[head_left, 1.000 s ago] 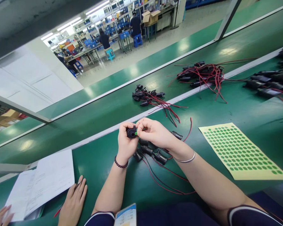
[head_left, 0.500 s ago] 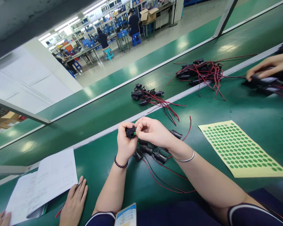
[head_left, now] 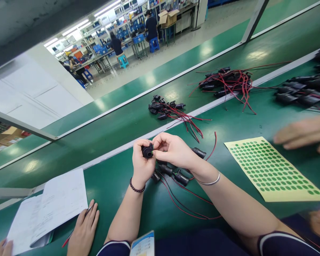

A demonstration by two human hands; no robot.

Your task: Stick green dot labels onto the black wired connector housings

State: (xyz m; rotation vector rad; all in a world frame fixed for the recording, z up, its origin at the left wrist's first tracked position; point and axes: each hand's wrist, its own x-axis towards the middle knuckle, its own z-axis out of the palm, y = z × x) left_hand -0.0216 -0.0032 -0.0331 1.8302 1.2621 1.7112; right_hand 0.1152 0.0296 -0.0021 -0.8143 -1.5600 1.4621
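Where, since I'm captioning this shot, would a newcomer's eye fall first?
Probably the yellow sheet of green dots at right. Then the left hand, at centre, holding a black part, the right hand at its edge. Beyond them lies a tangle of black parts and red wires, upper right.

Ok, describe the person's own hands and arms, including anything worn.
Both the left hand and right hand are ungloved. The left wrist wears a dark beaded bracelet; the right, a thin silver-coloured bangle. The short navy sleeves have white trim.
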